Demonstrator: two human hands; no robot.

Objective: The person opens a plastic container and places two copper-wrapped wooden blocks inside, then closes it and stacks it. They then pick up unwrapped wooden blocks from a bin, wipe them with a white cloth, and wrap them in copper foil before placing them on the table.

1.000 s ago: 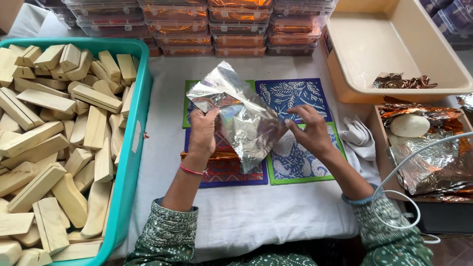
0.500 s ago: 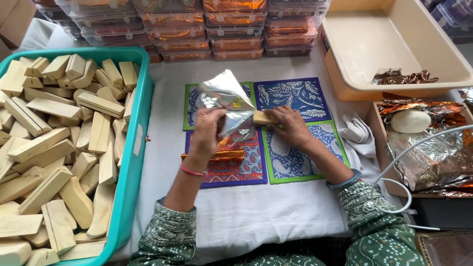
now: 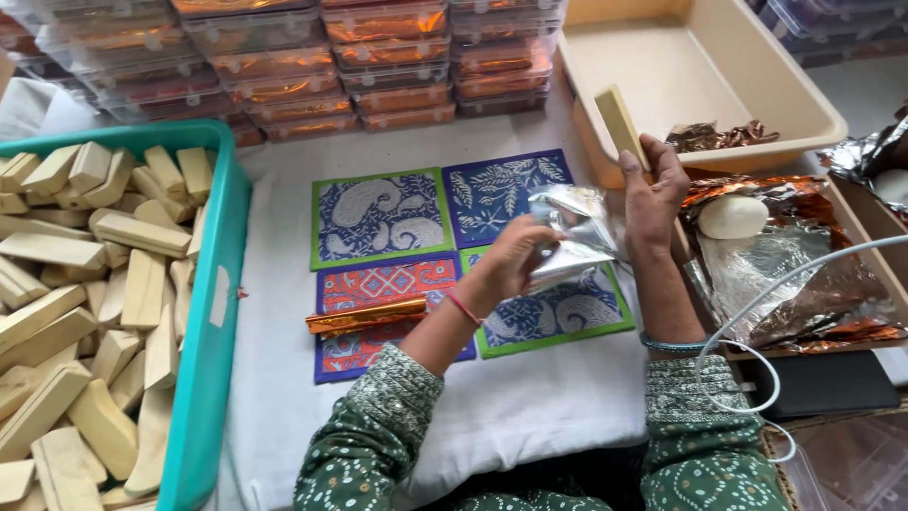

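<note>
Right now the right hand (image 3: 653, 194) is raised near the cream tub's (image 3: 813, 104) front wall, fingers closed round a pale wooden block (image 3: 621, 126) that sticks up tilted above the knuckles. Left hand (image 3: 515, 260) is closed too — pinching a crumpled silver foil sheet (image 3: 577, 232) just beside the right wrist, over the blue patterned tiles (image 3: 497, 189).

On the white cloth (image 3: 530, 407) lie four printed tiles approx. in a square; a rolled orange-gold foil strip (image 3: 367, 315) rests across the red one (image 3: 378, 284). Teal crate (image 3: 213, 312) at left holds lots of plain wood blocks. Behind, stacked clear boxes (image 3: 378, 57) w/ orange foil inside. At right — a tray of loose silver and copper foil (image 3: 794, 284) with a white rounded lump (image 3: 733, 216) on it, and a white cable (image 3: 747, 331) looping over the sleeve.
</note>
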